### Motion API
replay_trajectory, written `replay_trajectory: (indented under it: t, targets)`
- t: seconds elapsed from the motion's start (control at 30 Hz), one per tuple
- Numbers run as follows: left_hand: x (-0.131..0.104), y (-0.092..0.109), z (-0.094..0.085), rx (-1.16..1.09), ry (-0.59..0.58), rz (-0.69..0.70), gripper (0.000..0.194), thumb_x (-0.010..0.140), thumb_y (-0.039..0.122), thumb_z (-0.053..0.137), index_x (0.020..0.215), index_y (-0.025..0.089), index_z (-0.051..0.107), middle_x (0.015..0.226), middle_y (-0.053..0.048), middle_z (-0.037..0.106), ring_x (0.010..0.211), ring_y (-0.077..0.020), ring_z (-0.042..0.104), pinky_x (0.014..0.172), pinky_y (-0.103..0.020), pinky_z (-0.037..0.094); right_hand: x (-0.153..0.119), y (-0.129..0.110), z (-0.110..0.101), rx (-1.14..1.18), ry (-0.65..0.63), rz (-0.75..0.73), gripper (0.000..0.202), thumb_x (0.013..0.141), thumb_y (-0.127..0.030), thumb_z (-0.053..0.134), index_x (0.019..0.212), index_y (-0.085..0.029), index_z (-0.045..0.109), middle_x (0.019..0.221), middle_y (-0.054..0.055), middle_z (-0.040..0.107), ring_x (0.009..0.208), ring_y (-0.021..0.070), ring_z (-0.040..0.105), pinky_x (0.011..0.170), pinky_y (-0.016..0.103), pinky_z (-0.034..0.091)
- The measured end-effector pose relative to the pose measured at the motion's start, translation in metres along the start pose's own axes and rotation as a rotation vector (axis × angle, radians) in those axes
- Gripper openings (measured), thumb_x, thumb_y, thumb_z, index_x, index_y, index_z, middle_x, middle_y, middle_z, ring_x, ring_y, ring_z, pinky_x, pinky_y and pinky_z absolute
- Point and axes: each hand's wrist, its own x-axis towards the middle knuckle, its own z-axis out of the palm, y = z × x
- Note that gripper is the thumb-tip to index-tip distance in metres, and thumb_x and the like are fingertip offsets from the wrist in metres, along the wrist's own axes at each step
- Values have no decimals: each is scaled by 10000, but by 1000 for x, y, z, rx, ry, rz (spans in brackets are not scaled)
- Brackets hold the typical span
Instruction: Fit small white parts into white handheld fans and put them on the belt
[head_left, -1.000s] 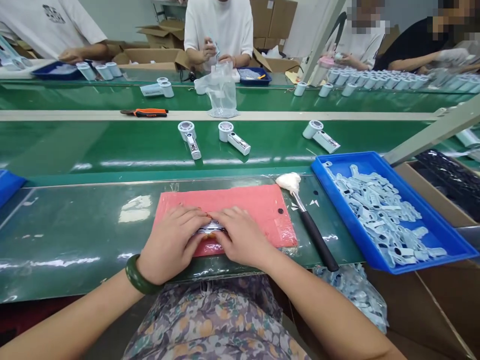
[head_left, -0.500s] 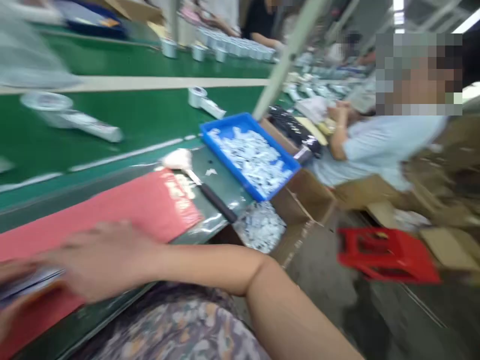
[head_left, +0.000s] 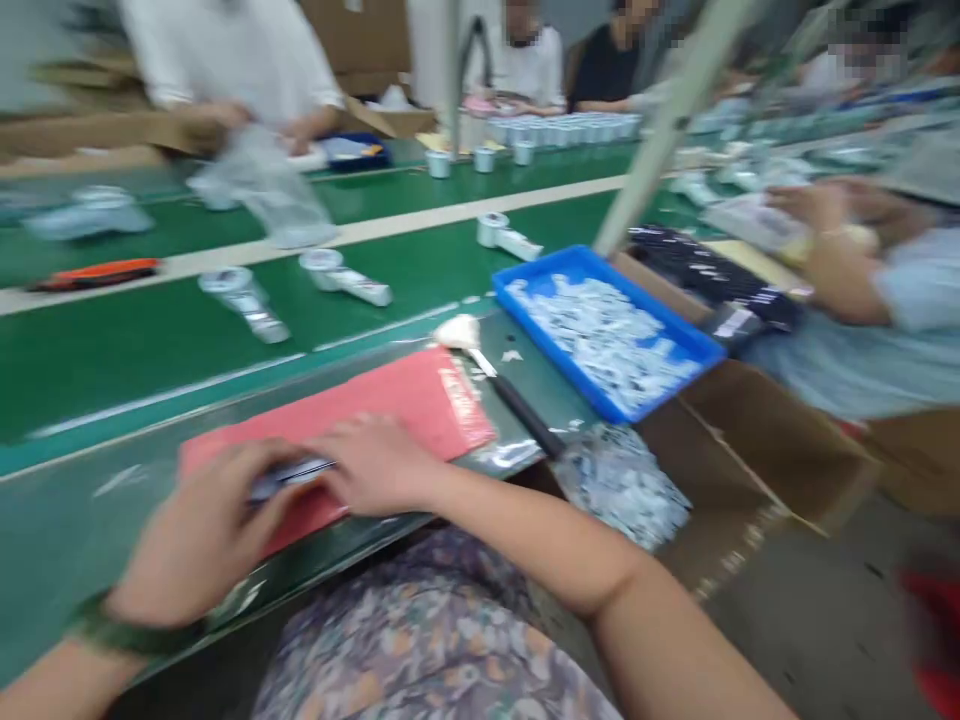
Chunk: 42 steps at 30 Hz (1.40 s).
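My left hand [head_left: 214,515], with a dark green band at the wrist, is closed around a small blue-grey, shiny object [head_left: 289,478]. Blur hides what kind of object it is. My right hand [head_left: 379,465] meets its right end with bent fingers that seem to grip it. Both hands are over a flat red pad [head_left: 409,395] on the bench. Beyond the pad's right end lies a tool with a black handle [head_left: 525,412] and a white, lumpy head [head_left: 459,332].
A blue tray [head_left: 547,345] of small white pieces overhangs a cardboard box [head_left: 780,430], near a clear bag of pieces [head_left: 626,490]. White handled parts [head_left: 345,278] and orange-handled pliers [head_left: 105,273] lie on the green belt [head_left: 420,260]. A slanted post [head_left: 667,130] rises behind; co-workers sit around.
The view has swung left, so the scene sits further right. My left hand and the object in it now show more fully. A co-worker handling a clear bag has come into view.
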Motion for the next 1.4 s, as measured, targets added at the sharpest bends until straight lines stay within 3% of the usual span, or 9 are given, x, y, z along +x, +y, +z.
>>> replay_trajectory:
  t: [0.13,0.27,0.5,0.7,1.0,1.1,1.2,1.3,1.4]
  targets:
    - [-16,7,-11,33,-36,-191,244,919,321,440,1036,187,606,1062,-104,682,988,-266,634,886,-418,534,-1,6,13,60,54,14,403,1004,-224,495,1404,-233,543,1248,91,647,1129,279,549,977,469,454]
    - [-7,9,-7,1,-59,-227,187,899,262,454,1005,185,588,1015,-85,677,982,-257,611,895,-424,511,1,7,17,88,63,13,404,1001,-206,501,1397,-262,558,1196,82,637,1077,263,535,935,437,443]
    - [-1,2,-23,-87,-156,-241,224,882,317,447,999,194,594,1000,-57,689,890,-219,632,822,-370,515,-2,9,14,54,64,-49,408,999,-247,543,1406,-215,532,1237,99,611,1117,261,559,955,434,462]
    - [-6,1,-17,-27,-91,-96,263,914,317,450,1057,187,629,1100,-80,691,1122,-264,601,989,-431,493,-4,12,17,46,75,-69,381,980,-187,528,1360,-195,547,1253,96,615,1161,256,552,997,423,454]
    - [-7,-9,-13,87,-17,98,291,973,364,451,1121,191,632,1104,-80,678,1081,-262,605,967,-434,493,0,18,7,107,128,-30,407,952,-228,610,1354,-173,573,1286,87,644,1187,236,567,1035,404,452]
    - [-9,-15,-14,222,29,134,286,959,352,478,1132,181,628,1093,-99,657,1036,-279,609,907,-439,507,-24,37,-9,-112,371,119,481,941,-311,642,1392,-174,551,1361,121,596,1288,290,497,1102,476,397]
    - [-8,-22,-13,288,114,103,240,968,316,442,1036,169,618,1002,-79,650,894,-235,627,738,-359,515,-66,66,-21,-393,597,431,483,956,-337,596,1397,-149,541,1348,162,583,1235,349,515,1038,522,426]
    - [0,-31,-8,349,250,-13,230,960,343,466,1018,179,617,989,-65,641,817,-224,623,594,-326,466,-101,93,-26,-557,528,674,489,952,-346,575,1360,-78,557,1225,199,624,1088,369,582,897,485,486]
    - [11,-39,2,416,307,-88,210,924,323,517,994,165,638,988,-85,633,831,-252,610,625,-348,494,-113,109,-29,-582,423,742,365,976,-303,459,1227,-102,632,1085,173,651,946,326,634,760,413,495]
